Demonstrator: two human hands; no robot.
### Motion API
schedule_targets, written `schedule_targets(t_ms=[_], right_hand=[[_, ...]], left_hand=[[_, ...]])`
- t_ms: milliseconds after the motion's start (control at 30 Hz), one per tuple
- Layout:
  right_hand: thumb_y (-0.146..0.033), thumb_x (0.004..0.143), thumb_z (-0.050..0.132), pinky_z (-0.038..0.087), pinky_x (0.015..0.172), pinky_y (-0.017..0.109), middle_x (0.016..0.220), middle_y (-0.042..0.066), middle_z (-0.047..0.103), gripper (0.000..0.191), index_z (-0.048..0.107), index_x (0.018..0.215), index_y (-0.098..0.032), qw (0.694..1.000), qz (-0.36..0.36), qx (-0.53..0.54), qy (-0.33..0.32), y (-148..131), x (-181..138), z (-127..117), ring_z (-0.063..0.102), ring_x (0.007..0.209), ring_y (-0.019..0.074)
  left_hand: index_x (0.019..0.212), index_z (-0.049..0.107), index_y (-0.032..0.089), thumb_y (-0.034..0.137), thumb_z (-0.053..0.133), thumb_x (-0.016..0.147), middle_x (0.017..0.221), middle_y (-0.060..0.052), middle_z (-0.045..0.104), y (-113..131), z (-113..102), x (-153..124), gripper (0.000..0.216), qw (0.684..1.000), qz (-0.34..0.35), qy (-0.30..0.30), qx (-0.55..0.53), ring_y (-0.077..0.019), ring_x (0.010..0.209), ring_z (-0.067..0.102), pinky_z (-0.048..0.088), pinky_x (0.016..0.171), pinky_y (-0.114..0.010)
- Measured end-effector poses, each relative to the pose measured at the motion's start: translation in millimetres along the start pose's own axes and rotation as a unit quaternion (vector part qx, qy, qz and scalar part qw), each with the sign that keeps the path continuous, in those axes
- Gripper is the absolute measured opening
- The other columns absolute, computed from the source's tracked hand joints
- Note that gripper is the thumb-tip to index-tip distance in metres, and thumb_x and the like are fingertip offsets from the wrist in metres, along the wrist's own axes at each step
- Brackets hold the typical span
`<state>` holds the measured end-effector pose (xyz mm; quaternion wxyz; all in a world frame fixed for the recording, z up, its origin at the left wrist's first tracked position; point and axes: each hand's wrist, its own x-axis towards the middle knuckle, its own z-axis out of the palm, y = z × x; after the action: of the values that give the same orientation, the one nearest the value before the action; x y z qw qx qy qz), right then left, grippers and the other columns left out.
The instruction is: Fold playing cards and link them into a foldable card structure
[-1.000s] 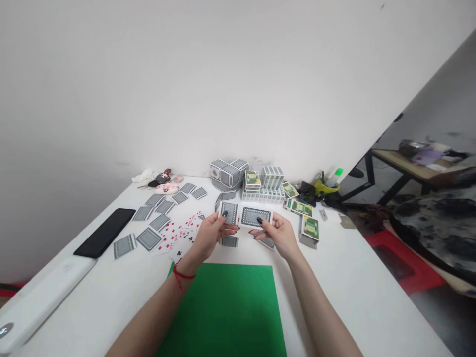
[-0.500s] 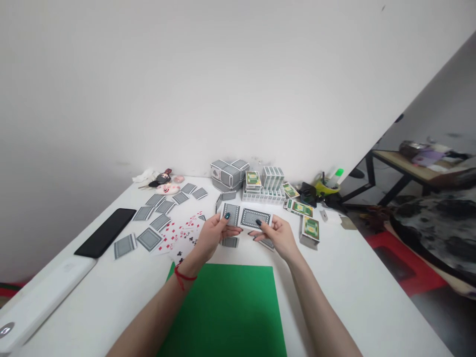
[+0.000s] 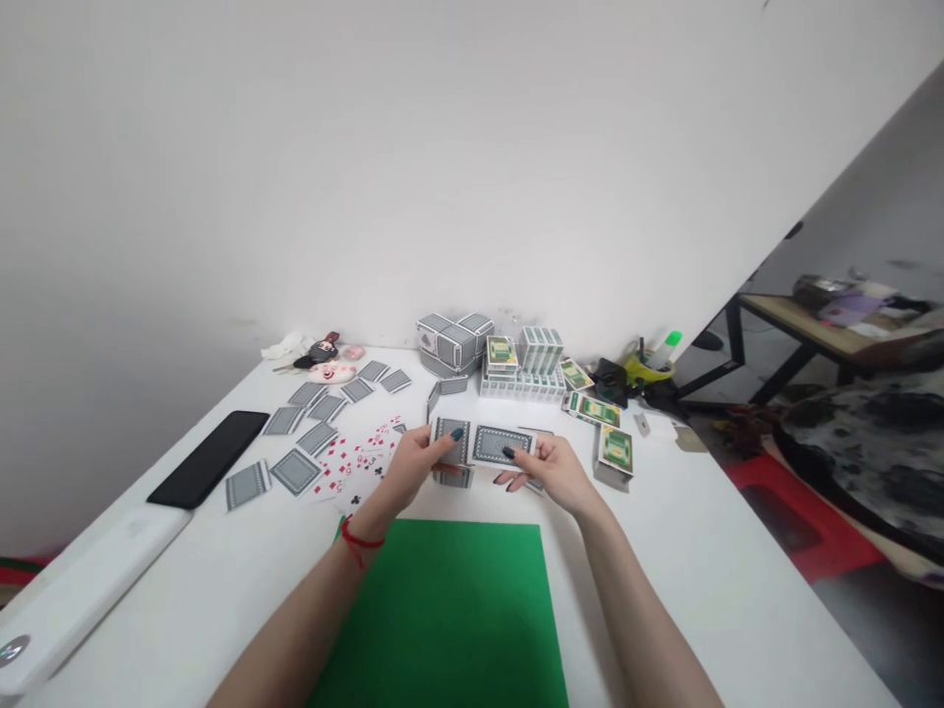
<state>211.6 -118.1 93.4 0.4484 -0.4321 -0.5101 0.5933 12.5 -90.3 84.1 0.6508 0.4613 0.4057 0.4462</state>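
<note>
My left hand (image 3: 415, 462) is closed on an upright playing card (image 3: 450, 430), its thumb across the patterned grey back. In my right hand (image 3: 552, 470) is a second playing card (image 3: 491, 442), turned sideways and pinched at its right end. The two cards meet edge to edge, or slightly overlap; I cannot tell whether they are joined. Below and behind the hands, more cards (image 3: 454, 479) lie or stand on the white table, partly hidden. Just beyond stands a folded-card structure (image 3: 455, 342) with grey backs and an ace of spades side.
Left are scattered cards (image 3: 296, 472), a black phone (image 3: 210, 457) and a long white device (image 3: 95, 580). A green mat (image 3: 449, 610) lies in front. Stacked card boxes (image 3: 522, 385) stand at the back; another card box (image 3: 615, 452) is to the right, near yellow-green scissors (image 3: 649, 372).
Both hands have shifted slightly left and down with their cards. My left thumb lies flatter over its card, which now sits closer against the right-hand card.
</note>
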Motion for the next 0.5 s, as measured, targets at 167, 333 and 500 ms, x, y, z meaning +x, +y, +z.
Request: schedule_targets(t_ms=[167, 333, 500], right_hand=[[-0.047, 0.067, 0.066, 0.053, 0.047, 0.028, 0.060, 0.006, 0.067, 0.038, 0.058, 0.079, -0.011, 0.999, 0.003, 0.004, -0.036, -0.7, -1.4, 6.1, 0.067, 0.055, 0.0209], [-0.046, 0.069, 0.064, 0.051, 0.042, 0.026, 0.053, 0.004, 0.064, 0.035, 0.056, 0.074, -0.012, 0.998, 0.004, -0.010, -0.067, -0.3, -2.6, 3.2, 0.066, 0.050, 0.0199], [-0.049, 0.069, 0.063, 0.049, 0.039, 0.025, 0.051, 0.005, 0.064, 0.038, 0.057, 0.072, -0.011, 0.995, 0.018, -0.032, -0.095, -1.1, -3.7, 0.0, 0.063, 0.044, 0.0183]], left_hand=[[0.100, 0.059, 0.013, 0.041, 0.063, 0.071, 0.075, -0.003, 0.061, 1.3, -1.0, -1.0, 0.040, 0.999, 0.025, 0.017, -0.012, -0.0124, 0.060, 0.056, 0.053, 0.047, -0.023], [0.093, 0.056, 0.016, 0.042, 0.060, 0.073, 0.071, 0.001, 0.054, -2.1, 4.3, -0.7, 0.033, 0.998, 0.040, 0.030, -0.034, -0.0101, 0.055, 0.054, 0.052, 0.043, -0.023], [0.090, 0.056, 0.016, 0.044, 0.057, 0.074, 0.068, 0.001, 0.055, -5.6, 3.9, 0.3, 0.033, 0.998, 0.032, 0.032, -0.032, -0.0114, 0.053, 0.055, 0.051, 0.042, -0.023]])
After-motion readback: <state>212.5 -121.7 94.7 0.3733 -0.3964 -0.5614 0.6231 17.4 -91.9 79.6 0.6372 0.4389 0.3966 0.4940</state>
